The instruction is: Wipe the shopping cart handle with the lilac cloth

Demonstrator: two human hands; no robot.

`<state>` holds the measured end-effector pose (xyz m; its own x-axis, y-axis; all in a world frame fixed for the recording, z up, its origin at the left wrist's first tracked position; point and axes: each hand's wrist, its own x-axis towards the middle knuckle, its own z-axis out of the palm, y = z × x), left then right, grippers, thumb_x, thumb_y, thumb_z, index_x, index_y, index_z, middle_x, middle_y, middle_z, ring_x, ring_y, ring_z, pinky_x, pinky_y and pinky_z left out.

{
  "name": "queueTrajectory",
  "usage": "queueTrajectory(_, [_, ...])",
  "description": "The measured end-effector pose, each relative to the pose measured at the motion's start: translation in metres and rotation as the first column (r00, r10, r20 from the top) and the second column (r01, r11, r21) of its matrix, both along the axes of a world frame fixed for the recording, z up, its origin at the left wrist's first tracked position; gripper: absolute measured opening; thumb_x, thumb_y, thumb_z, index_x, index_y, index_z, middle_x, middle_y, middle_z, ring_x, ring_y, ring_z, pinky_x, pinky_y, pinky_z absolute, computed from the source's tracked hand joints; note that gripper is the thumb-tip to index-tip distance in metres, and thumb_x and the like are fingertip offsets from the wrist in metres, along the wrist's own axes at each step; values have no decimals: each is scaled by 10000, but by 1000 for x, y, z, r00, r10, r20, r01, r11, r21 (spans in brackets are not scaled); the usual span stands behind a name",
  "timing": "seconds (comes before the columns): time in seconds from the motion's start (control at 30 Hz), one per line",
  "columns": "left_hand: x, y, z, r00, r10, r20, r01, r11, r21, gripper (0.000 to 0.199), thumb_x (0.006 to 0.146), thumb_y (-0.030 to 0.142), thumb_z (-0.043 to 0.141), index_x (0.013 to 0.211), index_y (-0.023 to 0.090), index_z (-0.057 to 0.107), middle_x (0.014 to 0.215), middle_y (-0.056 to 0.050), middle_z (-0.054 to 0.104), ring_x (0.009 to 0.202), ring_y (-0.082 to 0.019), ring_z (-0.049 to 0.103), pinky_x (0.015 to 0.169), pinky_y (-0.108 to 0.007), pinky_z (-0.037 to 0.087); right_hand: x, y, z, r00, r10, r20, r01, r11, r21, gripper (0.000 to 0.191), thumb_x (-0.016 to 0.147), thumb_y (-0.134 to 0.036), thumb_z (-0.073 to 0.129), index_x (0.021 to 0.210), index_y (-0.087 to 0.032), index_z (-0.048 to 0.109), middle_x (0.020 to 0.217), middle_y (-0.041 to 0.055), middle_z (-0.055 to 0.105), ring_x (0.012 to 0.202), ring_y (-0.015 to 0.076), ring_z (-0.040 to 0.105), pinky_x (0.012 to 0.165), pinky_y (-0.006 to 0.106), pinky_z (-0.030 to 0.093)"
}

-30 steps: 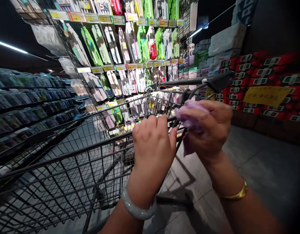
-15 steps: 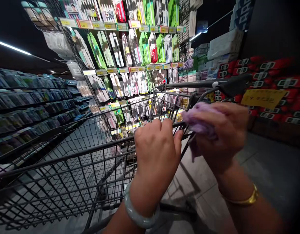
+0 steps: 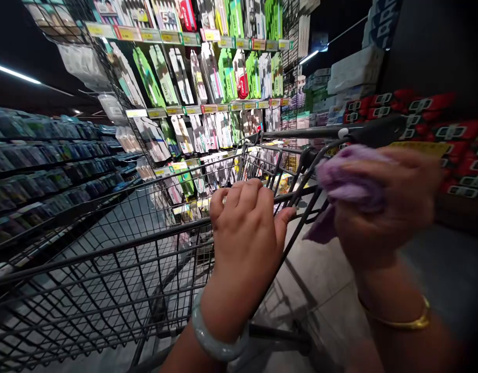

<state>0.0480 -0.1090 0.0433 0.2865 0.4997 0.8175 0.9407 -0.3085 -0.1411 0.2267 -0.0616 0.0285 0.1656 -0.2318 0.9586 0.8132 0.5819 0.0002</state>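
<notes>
A black wire shopping cart (image 3: 118, 249) spans the lower left and middle of the view. My left hand (image 3: 244, 228), with a pale bangle at the wrist, is curled over the cart's side rail; its thumb sticks out to the right. In my right hand (image 3: 390, 202), blurred by motion, is a bunched purple cloth (image 3: 351, 178), one corner hanging down. That hand is just right of the cart's rear frame, below the handlebar (image 3: 305, 133). Whether the cloth touches the frame I cannot tell.
A rack of hanging packaged toothbrushes (image 3: 229, 77) with price strips stands behind the cart. Shelves of packaged goods (image 3: 56, 155) run along the left aisle. Red packs (image 3: 382, 106) are stacked at the right, beside a yellow sign (image 3: 421, 149). Grey tiled floor (image 3: 320, 290) lies below.
My right hand has moved right, away from my left hand, taking the purple cloth with it. My left hand stays on the rail, its thumb slightly more lifted.
</notes>
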Motion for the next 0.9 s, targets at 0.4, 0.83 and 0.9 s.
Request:
queueTrajectory(0.4, [-3, 8, -2, 996, 57, -74, -58, 998, -8, 313, 969, 521, 490, 838, 238, 520, 740, -29, 578, 727, -248, 520, 664, -393, 265, -17, -2, -11, 984, 2, 179, -2, 1000, 2, 385, 702, -203, 793, 1063, -303, 707, 1050, 9, 684, 1022, 205, 613, 922, 413, 512])
queueTrajectory(0.83, [-2, 12, -2, 997, 52, -59, -52, 999, 8, 289, 1021, 366, 400, 804, 238, 540, 723, -12, 594, 719, -225, 537, 663, -395, 239, -21, -3, -10, 980, -50, 191, 48, 999, 16, 354, 720, -187, 782, 1039, -320, 707, 1059, -5, 679, 1044, 197, 611, 938, 398, 514])
queueTrajectory(0.9, [-2, 12, -2, 997, 46, -59, -46, 999, 3, 287, 1023, 362, 394, 811, 239, 543, 727, -12, 598, 719, -226, 538, 665, -396, 241, -12, 0, -7, 986, -77, 146, 74, 997, 28, 384, 696, -194, 810, 1050, -306, 714, 1064, 7, 677, 1053, 209, 610, 940, 407, 511])
